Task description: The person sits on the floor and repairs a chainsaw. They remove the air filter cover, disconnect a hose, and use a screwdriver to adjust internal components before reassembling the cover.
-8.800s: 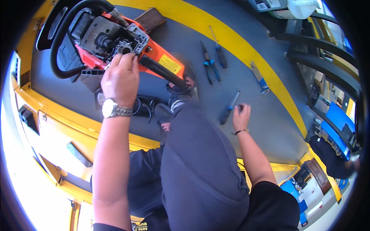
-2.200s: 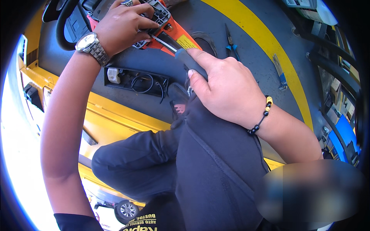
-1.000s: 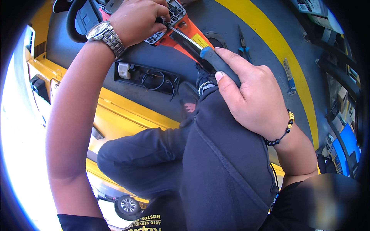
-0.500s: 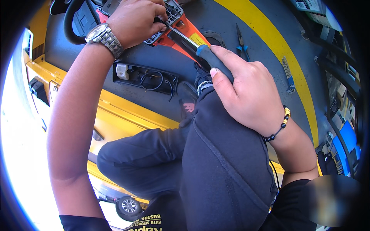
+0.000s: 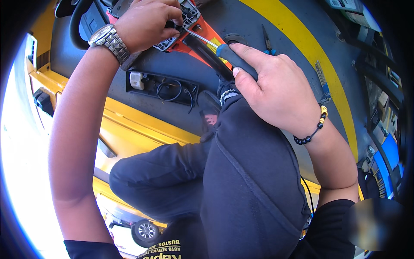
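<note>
1. An orange-cased machine (image 5: 208, 34) lies on the grey floor (image 5: 241, 15) at the top of the view, partly out of frame and partly covered by a hand.
2. The right hand (image 5: 282, 90) wraps firmly around the grey-and-blue handle of a screwdriver (image 5: 236, 59), forefinger and thumb laid along it, the shaft slanting toward the machine's exposed metal section.
3. The left hand (image 5: 145, 26) curls over that section, thumb and forefinger bent around a dark part; whether they pinch it or merely rest there cannot be told.
4. The screwdriver's tip sits close to the left thumb, its exact contact unclear. A slip under hard pressure or a skewed angle could jab those fingers.
5. A poorly seated tip could also chew a fastener or scratch the housing, and the machine could rock if the left hand's hold is light.
6. Nearby, a black tray (image 5: 148, 92) holds a white part (image 5: 136, 81) and a looped cable (image 5: 179, 91); anything small dropped there could be hard to spot.
</note>
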The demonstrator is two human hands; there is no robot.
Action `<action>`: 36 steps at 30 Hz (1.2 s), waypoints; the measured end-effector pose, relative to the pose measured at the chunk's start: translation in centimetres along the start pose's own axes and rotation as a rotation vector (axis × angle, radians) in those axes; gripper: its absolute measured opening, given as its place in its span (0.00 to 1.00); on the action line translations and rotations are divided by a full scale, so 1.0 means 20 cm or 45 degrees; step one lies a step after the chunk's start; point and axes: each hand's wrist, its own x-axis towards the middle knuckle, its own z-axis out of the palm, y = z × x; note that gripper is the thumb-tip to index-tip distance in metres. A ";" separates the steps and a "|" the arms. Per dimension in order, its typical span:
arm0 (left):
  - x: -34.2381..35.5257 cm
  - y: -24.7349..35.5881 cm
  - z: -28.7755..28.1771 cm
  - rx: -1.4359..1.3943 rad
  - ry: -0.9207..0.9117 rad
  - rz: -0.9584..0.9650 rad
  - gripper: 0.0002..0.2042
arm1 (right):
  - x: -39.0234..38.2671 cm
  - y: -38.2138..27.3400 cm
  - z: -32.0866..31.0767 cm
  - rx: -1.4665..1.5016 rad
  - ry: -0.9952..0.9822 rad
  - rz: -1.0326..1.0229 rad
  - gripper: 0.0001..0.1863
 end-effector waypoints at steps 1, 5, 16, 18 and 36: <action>0.00 -0.02 0.00 -0.005 -0.009 0.040 0.11 | 0.00 0.00 -0.02 -0.014 -0.009 -0.003 0.20; -0.01 -0.03 -0.01 -0.014 -0.039 0.122 0.11 | 0.03 0.02 -0.05 -0.008 0.006 -0.073 0.20; -0.05 -0.02 0.10 0.123 0.178 0.125 0.16 | 0.11 0.12 -0.07 -0.196 0.012 -0.304 0.22; -0.06 -0.03 0.11 0.158 0.230 0.131 0.17 | 0.11 0.12 -0.07 -0.168 -0.006 -0.302 0.22; 0.07 -0.06 0.05 0.054 0.114 0.105 0.14 | -0.04 0.09 -0.13 -0.094 -0.013 -0.228 0.21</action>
